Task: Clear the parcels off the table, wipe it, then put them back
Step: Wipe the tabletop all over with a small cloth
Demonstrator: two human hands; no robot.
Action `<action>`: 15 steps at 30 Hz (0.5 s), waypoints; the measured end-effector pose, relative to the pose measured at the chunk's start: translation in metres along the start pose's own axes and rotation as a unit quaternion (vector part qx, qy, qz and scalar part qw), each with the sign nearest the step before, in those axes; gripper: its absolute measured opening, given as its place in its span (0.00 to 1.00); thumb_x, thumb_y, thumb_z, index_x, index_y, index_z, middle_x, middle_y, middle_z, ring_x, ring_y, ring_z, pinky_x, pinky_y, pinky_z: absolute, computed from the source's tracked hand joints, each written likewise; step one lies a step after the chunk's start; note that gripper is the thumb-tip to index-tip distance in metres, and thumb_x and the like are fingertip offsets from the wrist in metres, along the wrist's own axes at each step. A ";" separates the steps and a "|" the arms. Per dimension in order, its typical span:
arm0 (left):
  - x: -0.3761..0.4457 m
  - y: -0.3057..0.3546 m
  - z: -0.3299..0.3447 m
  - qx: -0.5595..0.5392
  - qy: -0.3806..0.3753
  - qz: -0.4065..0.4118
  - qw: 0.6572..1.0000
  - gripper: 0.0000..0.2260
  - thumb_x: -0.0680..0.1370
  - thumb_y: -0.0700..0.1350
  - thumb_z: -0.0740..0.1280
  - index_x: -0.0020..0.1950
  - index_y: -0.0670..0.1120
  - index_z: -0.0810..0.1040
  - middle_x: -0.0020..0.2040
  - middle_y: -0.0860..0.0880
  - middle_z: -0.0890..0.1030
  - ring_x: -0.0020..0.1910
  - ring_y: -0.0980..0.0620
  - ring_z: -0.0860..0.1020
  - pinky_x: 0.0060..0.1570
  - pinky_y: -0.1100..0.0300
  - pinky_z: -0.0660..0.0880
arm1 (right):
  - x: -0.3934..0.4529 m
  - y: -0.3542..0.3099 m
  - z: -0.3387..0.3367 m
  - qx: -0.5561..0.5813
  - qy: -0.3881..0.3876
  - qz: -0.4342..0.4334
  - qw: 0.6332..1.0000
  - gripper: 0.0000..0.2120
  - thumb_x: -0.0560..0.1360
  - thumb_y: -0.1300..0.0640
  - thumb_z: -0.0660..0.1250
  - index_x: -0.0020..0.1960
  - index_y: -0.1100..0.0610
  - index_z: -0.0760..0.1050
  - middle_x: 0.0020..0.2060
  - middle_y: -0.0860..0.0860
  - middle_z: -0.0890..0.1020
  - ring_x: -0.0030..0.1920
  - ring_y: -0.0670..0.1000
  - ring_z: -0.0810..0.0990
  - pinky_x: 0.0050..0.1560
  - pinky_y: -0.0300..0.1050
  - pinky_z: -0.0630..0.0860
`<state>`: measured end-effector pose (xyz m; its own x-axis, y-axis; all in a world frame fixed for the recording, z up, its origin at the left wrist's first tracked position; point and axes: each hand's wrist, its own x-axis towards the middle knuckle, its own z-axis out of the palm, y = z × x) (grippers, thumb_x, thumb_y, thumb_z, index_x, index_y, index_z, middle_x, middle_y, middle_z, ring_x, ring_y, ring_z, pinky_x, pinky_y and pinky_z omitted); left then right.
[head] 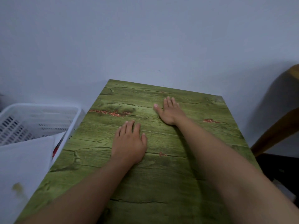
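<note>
The table (186,159) has a green wood-grain top with a few red patches, and its far edge meets a pale wall. My left hand (129,141) lies flat on the middle of the top, fingers straight and holding nothing. Farther back and to the right, my right hand (169,110) rests palm down on the top with the fingers spread. Nothing else lies on the tabletop. A pale grey parcel (24,167) sits below the table's left edge, overlapping a white basket; something red shows beside it.
A white slotted plastic basket (38,120) stands on the floor left of the table. At the right edge, a brown wooden piece of furniture (278,130) rises beside the table, with dark things below it.
</note>
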<state>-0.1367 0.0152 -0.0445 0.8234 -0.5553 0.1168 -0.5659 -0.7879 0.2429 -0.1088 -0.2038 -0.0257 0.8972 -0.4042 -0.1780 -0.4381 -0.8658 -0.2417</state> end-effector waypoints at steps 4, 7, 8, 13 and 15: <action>-0.001 -0.001 -0.001 -0.001 -0.014 0.005 1.000 0.25 0.82 0.56 0.47 0.77 0.48 0.58 0.78 0.46 0.57 0.78 0.48 0.53 0.76 0.50 0.50 | -0.030 0.022 -0.020 0.202 0.118 -0.008 0.972 0.30 0.83 0.41 0.44 0.79 0.55 0.46 0.79 0.50 0.45 0.78 0.51 0.41 0.75 0.53 0.43; 0.001 0.005 -0.008 0.029 -0.047 0.000 0.998 0.25 0.82 0.55 0.46 0.77 0.46 0.57 0.78 0.44 0.56 0.77 0.46 0.53 0.76 0.49 0.50 | -0.062 0.067 -0.009 0.102 0.161 0.122 0.974 0.25 0.82 0.47 0.51 0.75 0.58 0.61 0.77 0.56 0.60 0.77 0.57 0.54 0.75 0.58 0.56; 0.003 0.008 -0.012 0.043 -0.059 -0.003 0.997 0.25 0.82 0.54 0.47 0.77 0.45 0.58 0.78 0.43 0.57 0.77 0.45 0.55 0.75 0.48 0.51 | -0.072 0.077 -0.001 0.049 0.141 0.147 0.978 0.25 0.82 0.46 0.50 0.74 0.59 0.62 0.76 0.58 0.61 0.76 0.59 0.55 0.75 0.59 0.56; 0.037 0.043 -0.015 0.008 -0.075 0.061 0.995 0.22 0.80 0.48 0.53 0.74 0.44 0.62 0.76 0.42 0.60 0.75 0.43 0.59 0.74 0.46 0.57 | -0.084 0.083 0.015 0.014 0.143 0.146 0.979 0.28 0.82 0.44 0.45 0.74 0.59 0.60 0.75 0.59 0.61 0.76 0.58 0.57 0.76 0.56 0.52; 0.056 0.062 -0.006 -0.011 -0.080 0.099 0.992 0.22 0.82 0.49 0.51 0.76 0.46 0.59 0.78 0.43 0.58 0.76 0.44 0.56 0.75 0.47 0.54 | -0.082 0.083 0.014 0.013 0.150 0.144 0.978 0.27 0.82 0.45 0.46 0.74 0.59 0.60 0.75 0.59 0.61 0.76 0.58 0.57 0.75 0.54 0.54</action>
<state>-0.1257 -0.0637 -0.0174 0.6780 -0.7350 0.0096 -0.7129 -0.6543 0.2524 -0.2195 -0.2383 -0.0442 0.7110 -0.7018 0.0444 -0.6726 -0.6971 -0.2483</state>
